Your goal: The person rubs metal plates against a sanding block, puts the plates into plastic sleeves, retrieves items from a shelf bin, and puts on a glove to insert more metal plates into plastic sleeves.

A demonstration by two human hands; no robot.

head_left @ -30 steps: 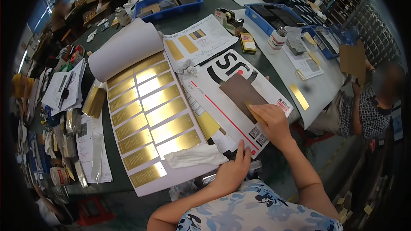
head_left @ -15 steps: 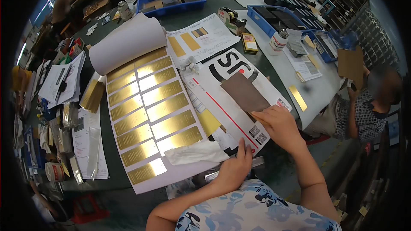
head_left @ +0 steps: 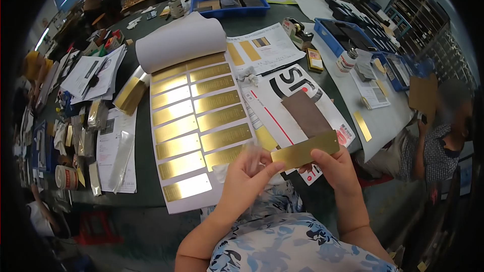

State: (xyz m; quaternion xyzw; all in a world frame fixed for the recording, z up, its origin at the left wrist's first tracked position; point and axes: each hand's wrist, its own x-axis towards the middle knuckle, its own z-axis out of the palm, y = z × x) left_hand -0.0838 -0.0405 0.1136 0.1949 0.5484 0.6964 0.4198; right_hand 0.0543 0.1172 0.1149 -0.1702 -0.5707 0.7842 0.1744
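A gold plate (head_left: 305,152) is raised over the near edge of the table, its broad face towards me. My right hand (head_left: 337,167) grips its right part, with the thumb on the face. At its left end is my left hand (head_left: 252,171), the thumb close to the plate's corner and the fingers blurred; whether they hold anything else is unclear. Beyond the plate, a brown block (head_left: 305,113) lies on a white printed sheet (head_left: 275,115). Rows of gold plates stick to a white backing sheet (head_left: 217,191) on the left. A white cloth (head_left: 220,173) is partly hidden by my left hand.
A blue tray (head_left: 264,10) stands at the back, another (head_left: 327,40) at the right beside a white bottle (head_left: 347,61). A tape dispenser (head_left: 296,32) sits behind a small yellow box (head_left: 314,60). Papers (head_left: 117,161) lie left. A co-worker sits right, another works behind the table.
My right hand has lifted the gold plate off the brown block and turned its face towards me. My left hand has come up from the table edge to the plate. The view has shifted left.
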